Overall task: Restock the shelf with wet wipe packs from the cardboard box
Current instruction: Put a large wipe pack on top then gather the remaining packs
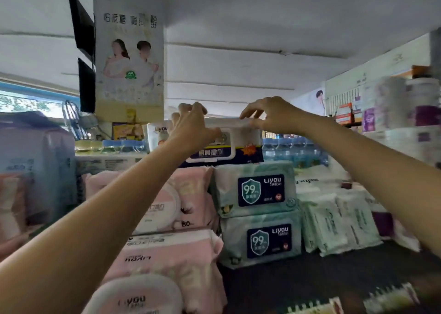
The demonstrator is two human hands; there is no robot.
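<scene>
Left hand [191, 127]: I grip the left end of the white and navy soft plastic wipe pack with hard lid [224, 144].
Right hand [269, 115]: fingers pinch its top right edge.
Pack place: far, on top of the green soft wipe packs [257, 189].
Handling: probably light, squashy, slippery film; better hold both ends.

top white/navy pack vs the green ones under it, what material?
Top pack: seemingly soft printed film with a rigid-looking white flip lid; the lid keeps crisp edges. Green packs: soft plastic film, slightly glossy; it wrinkles and bulges, with flat printed labels.
</scene>
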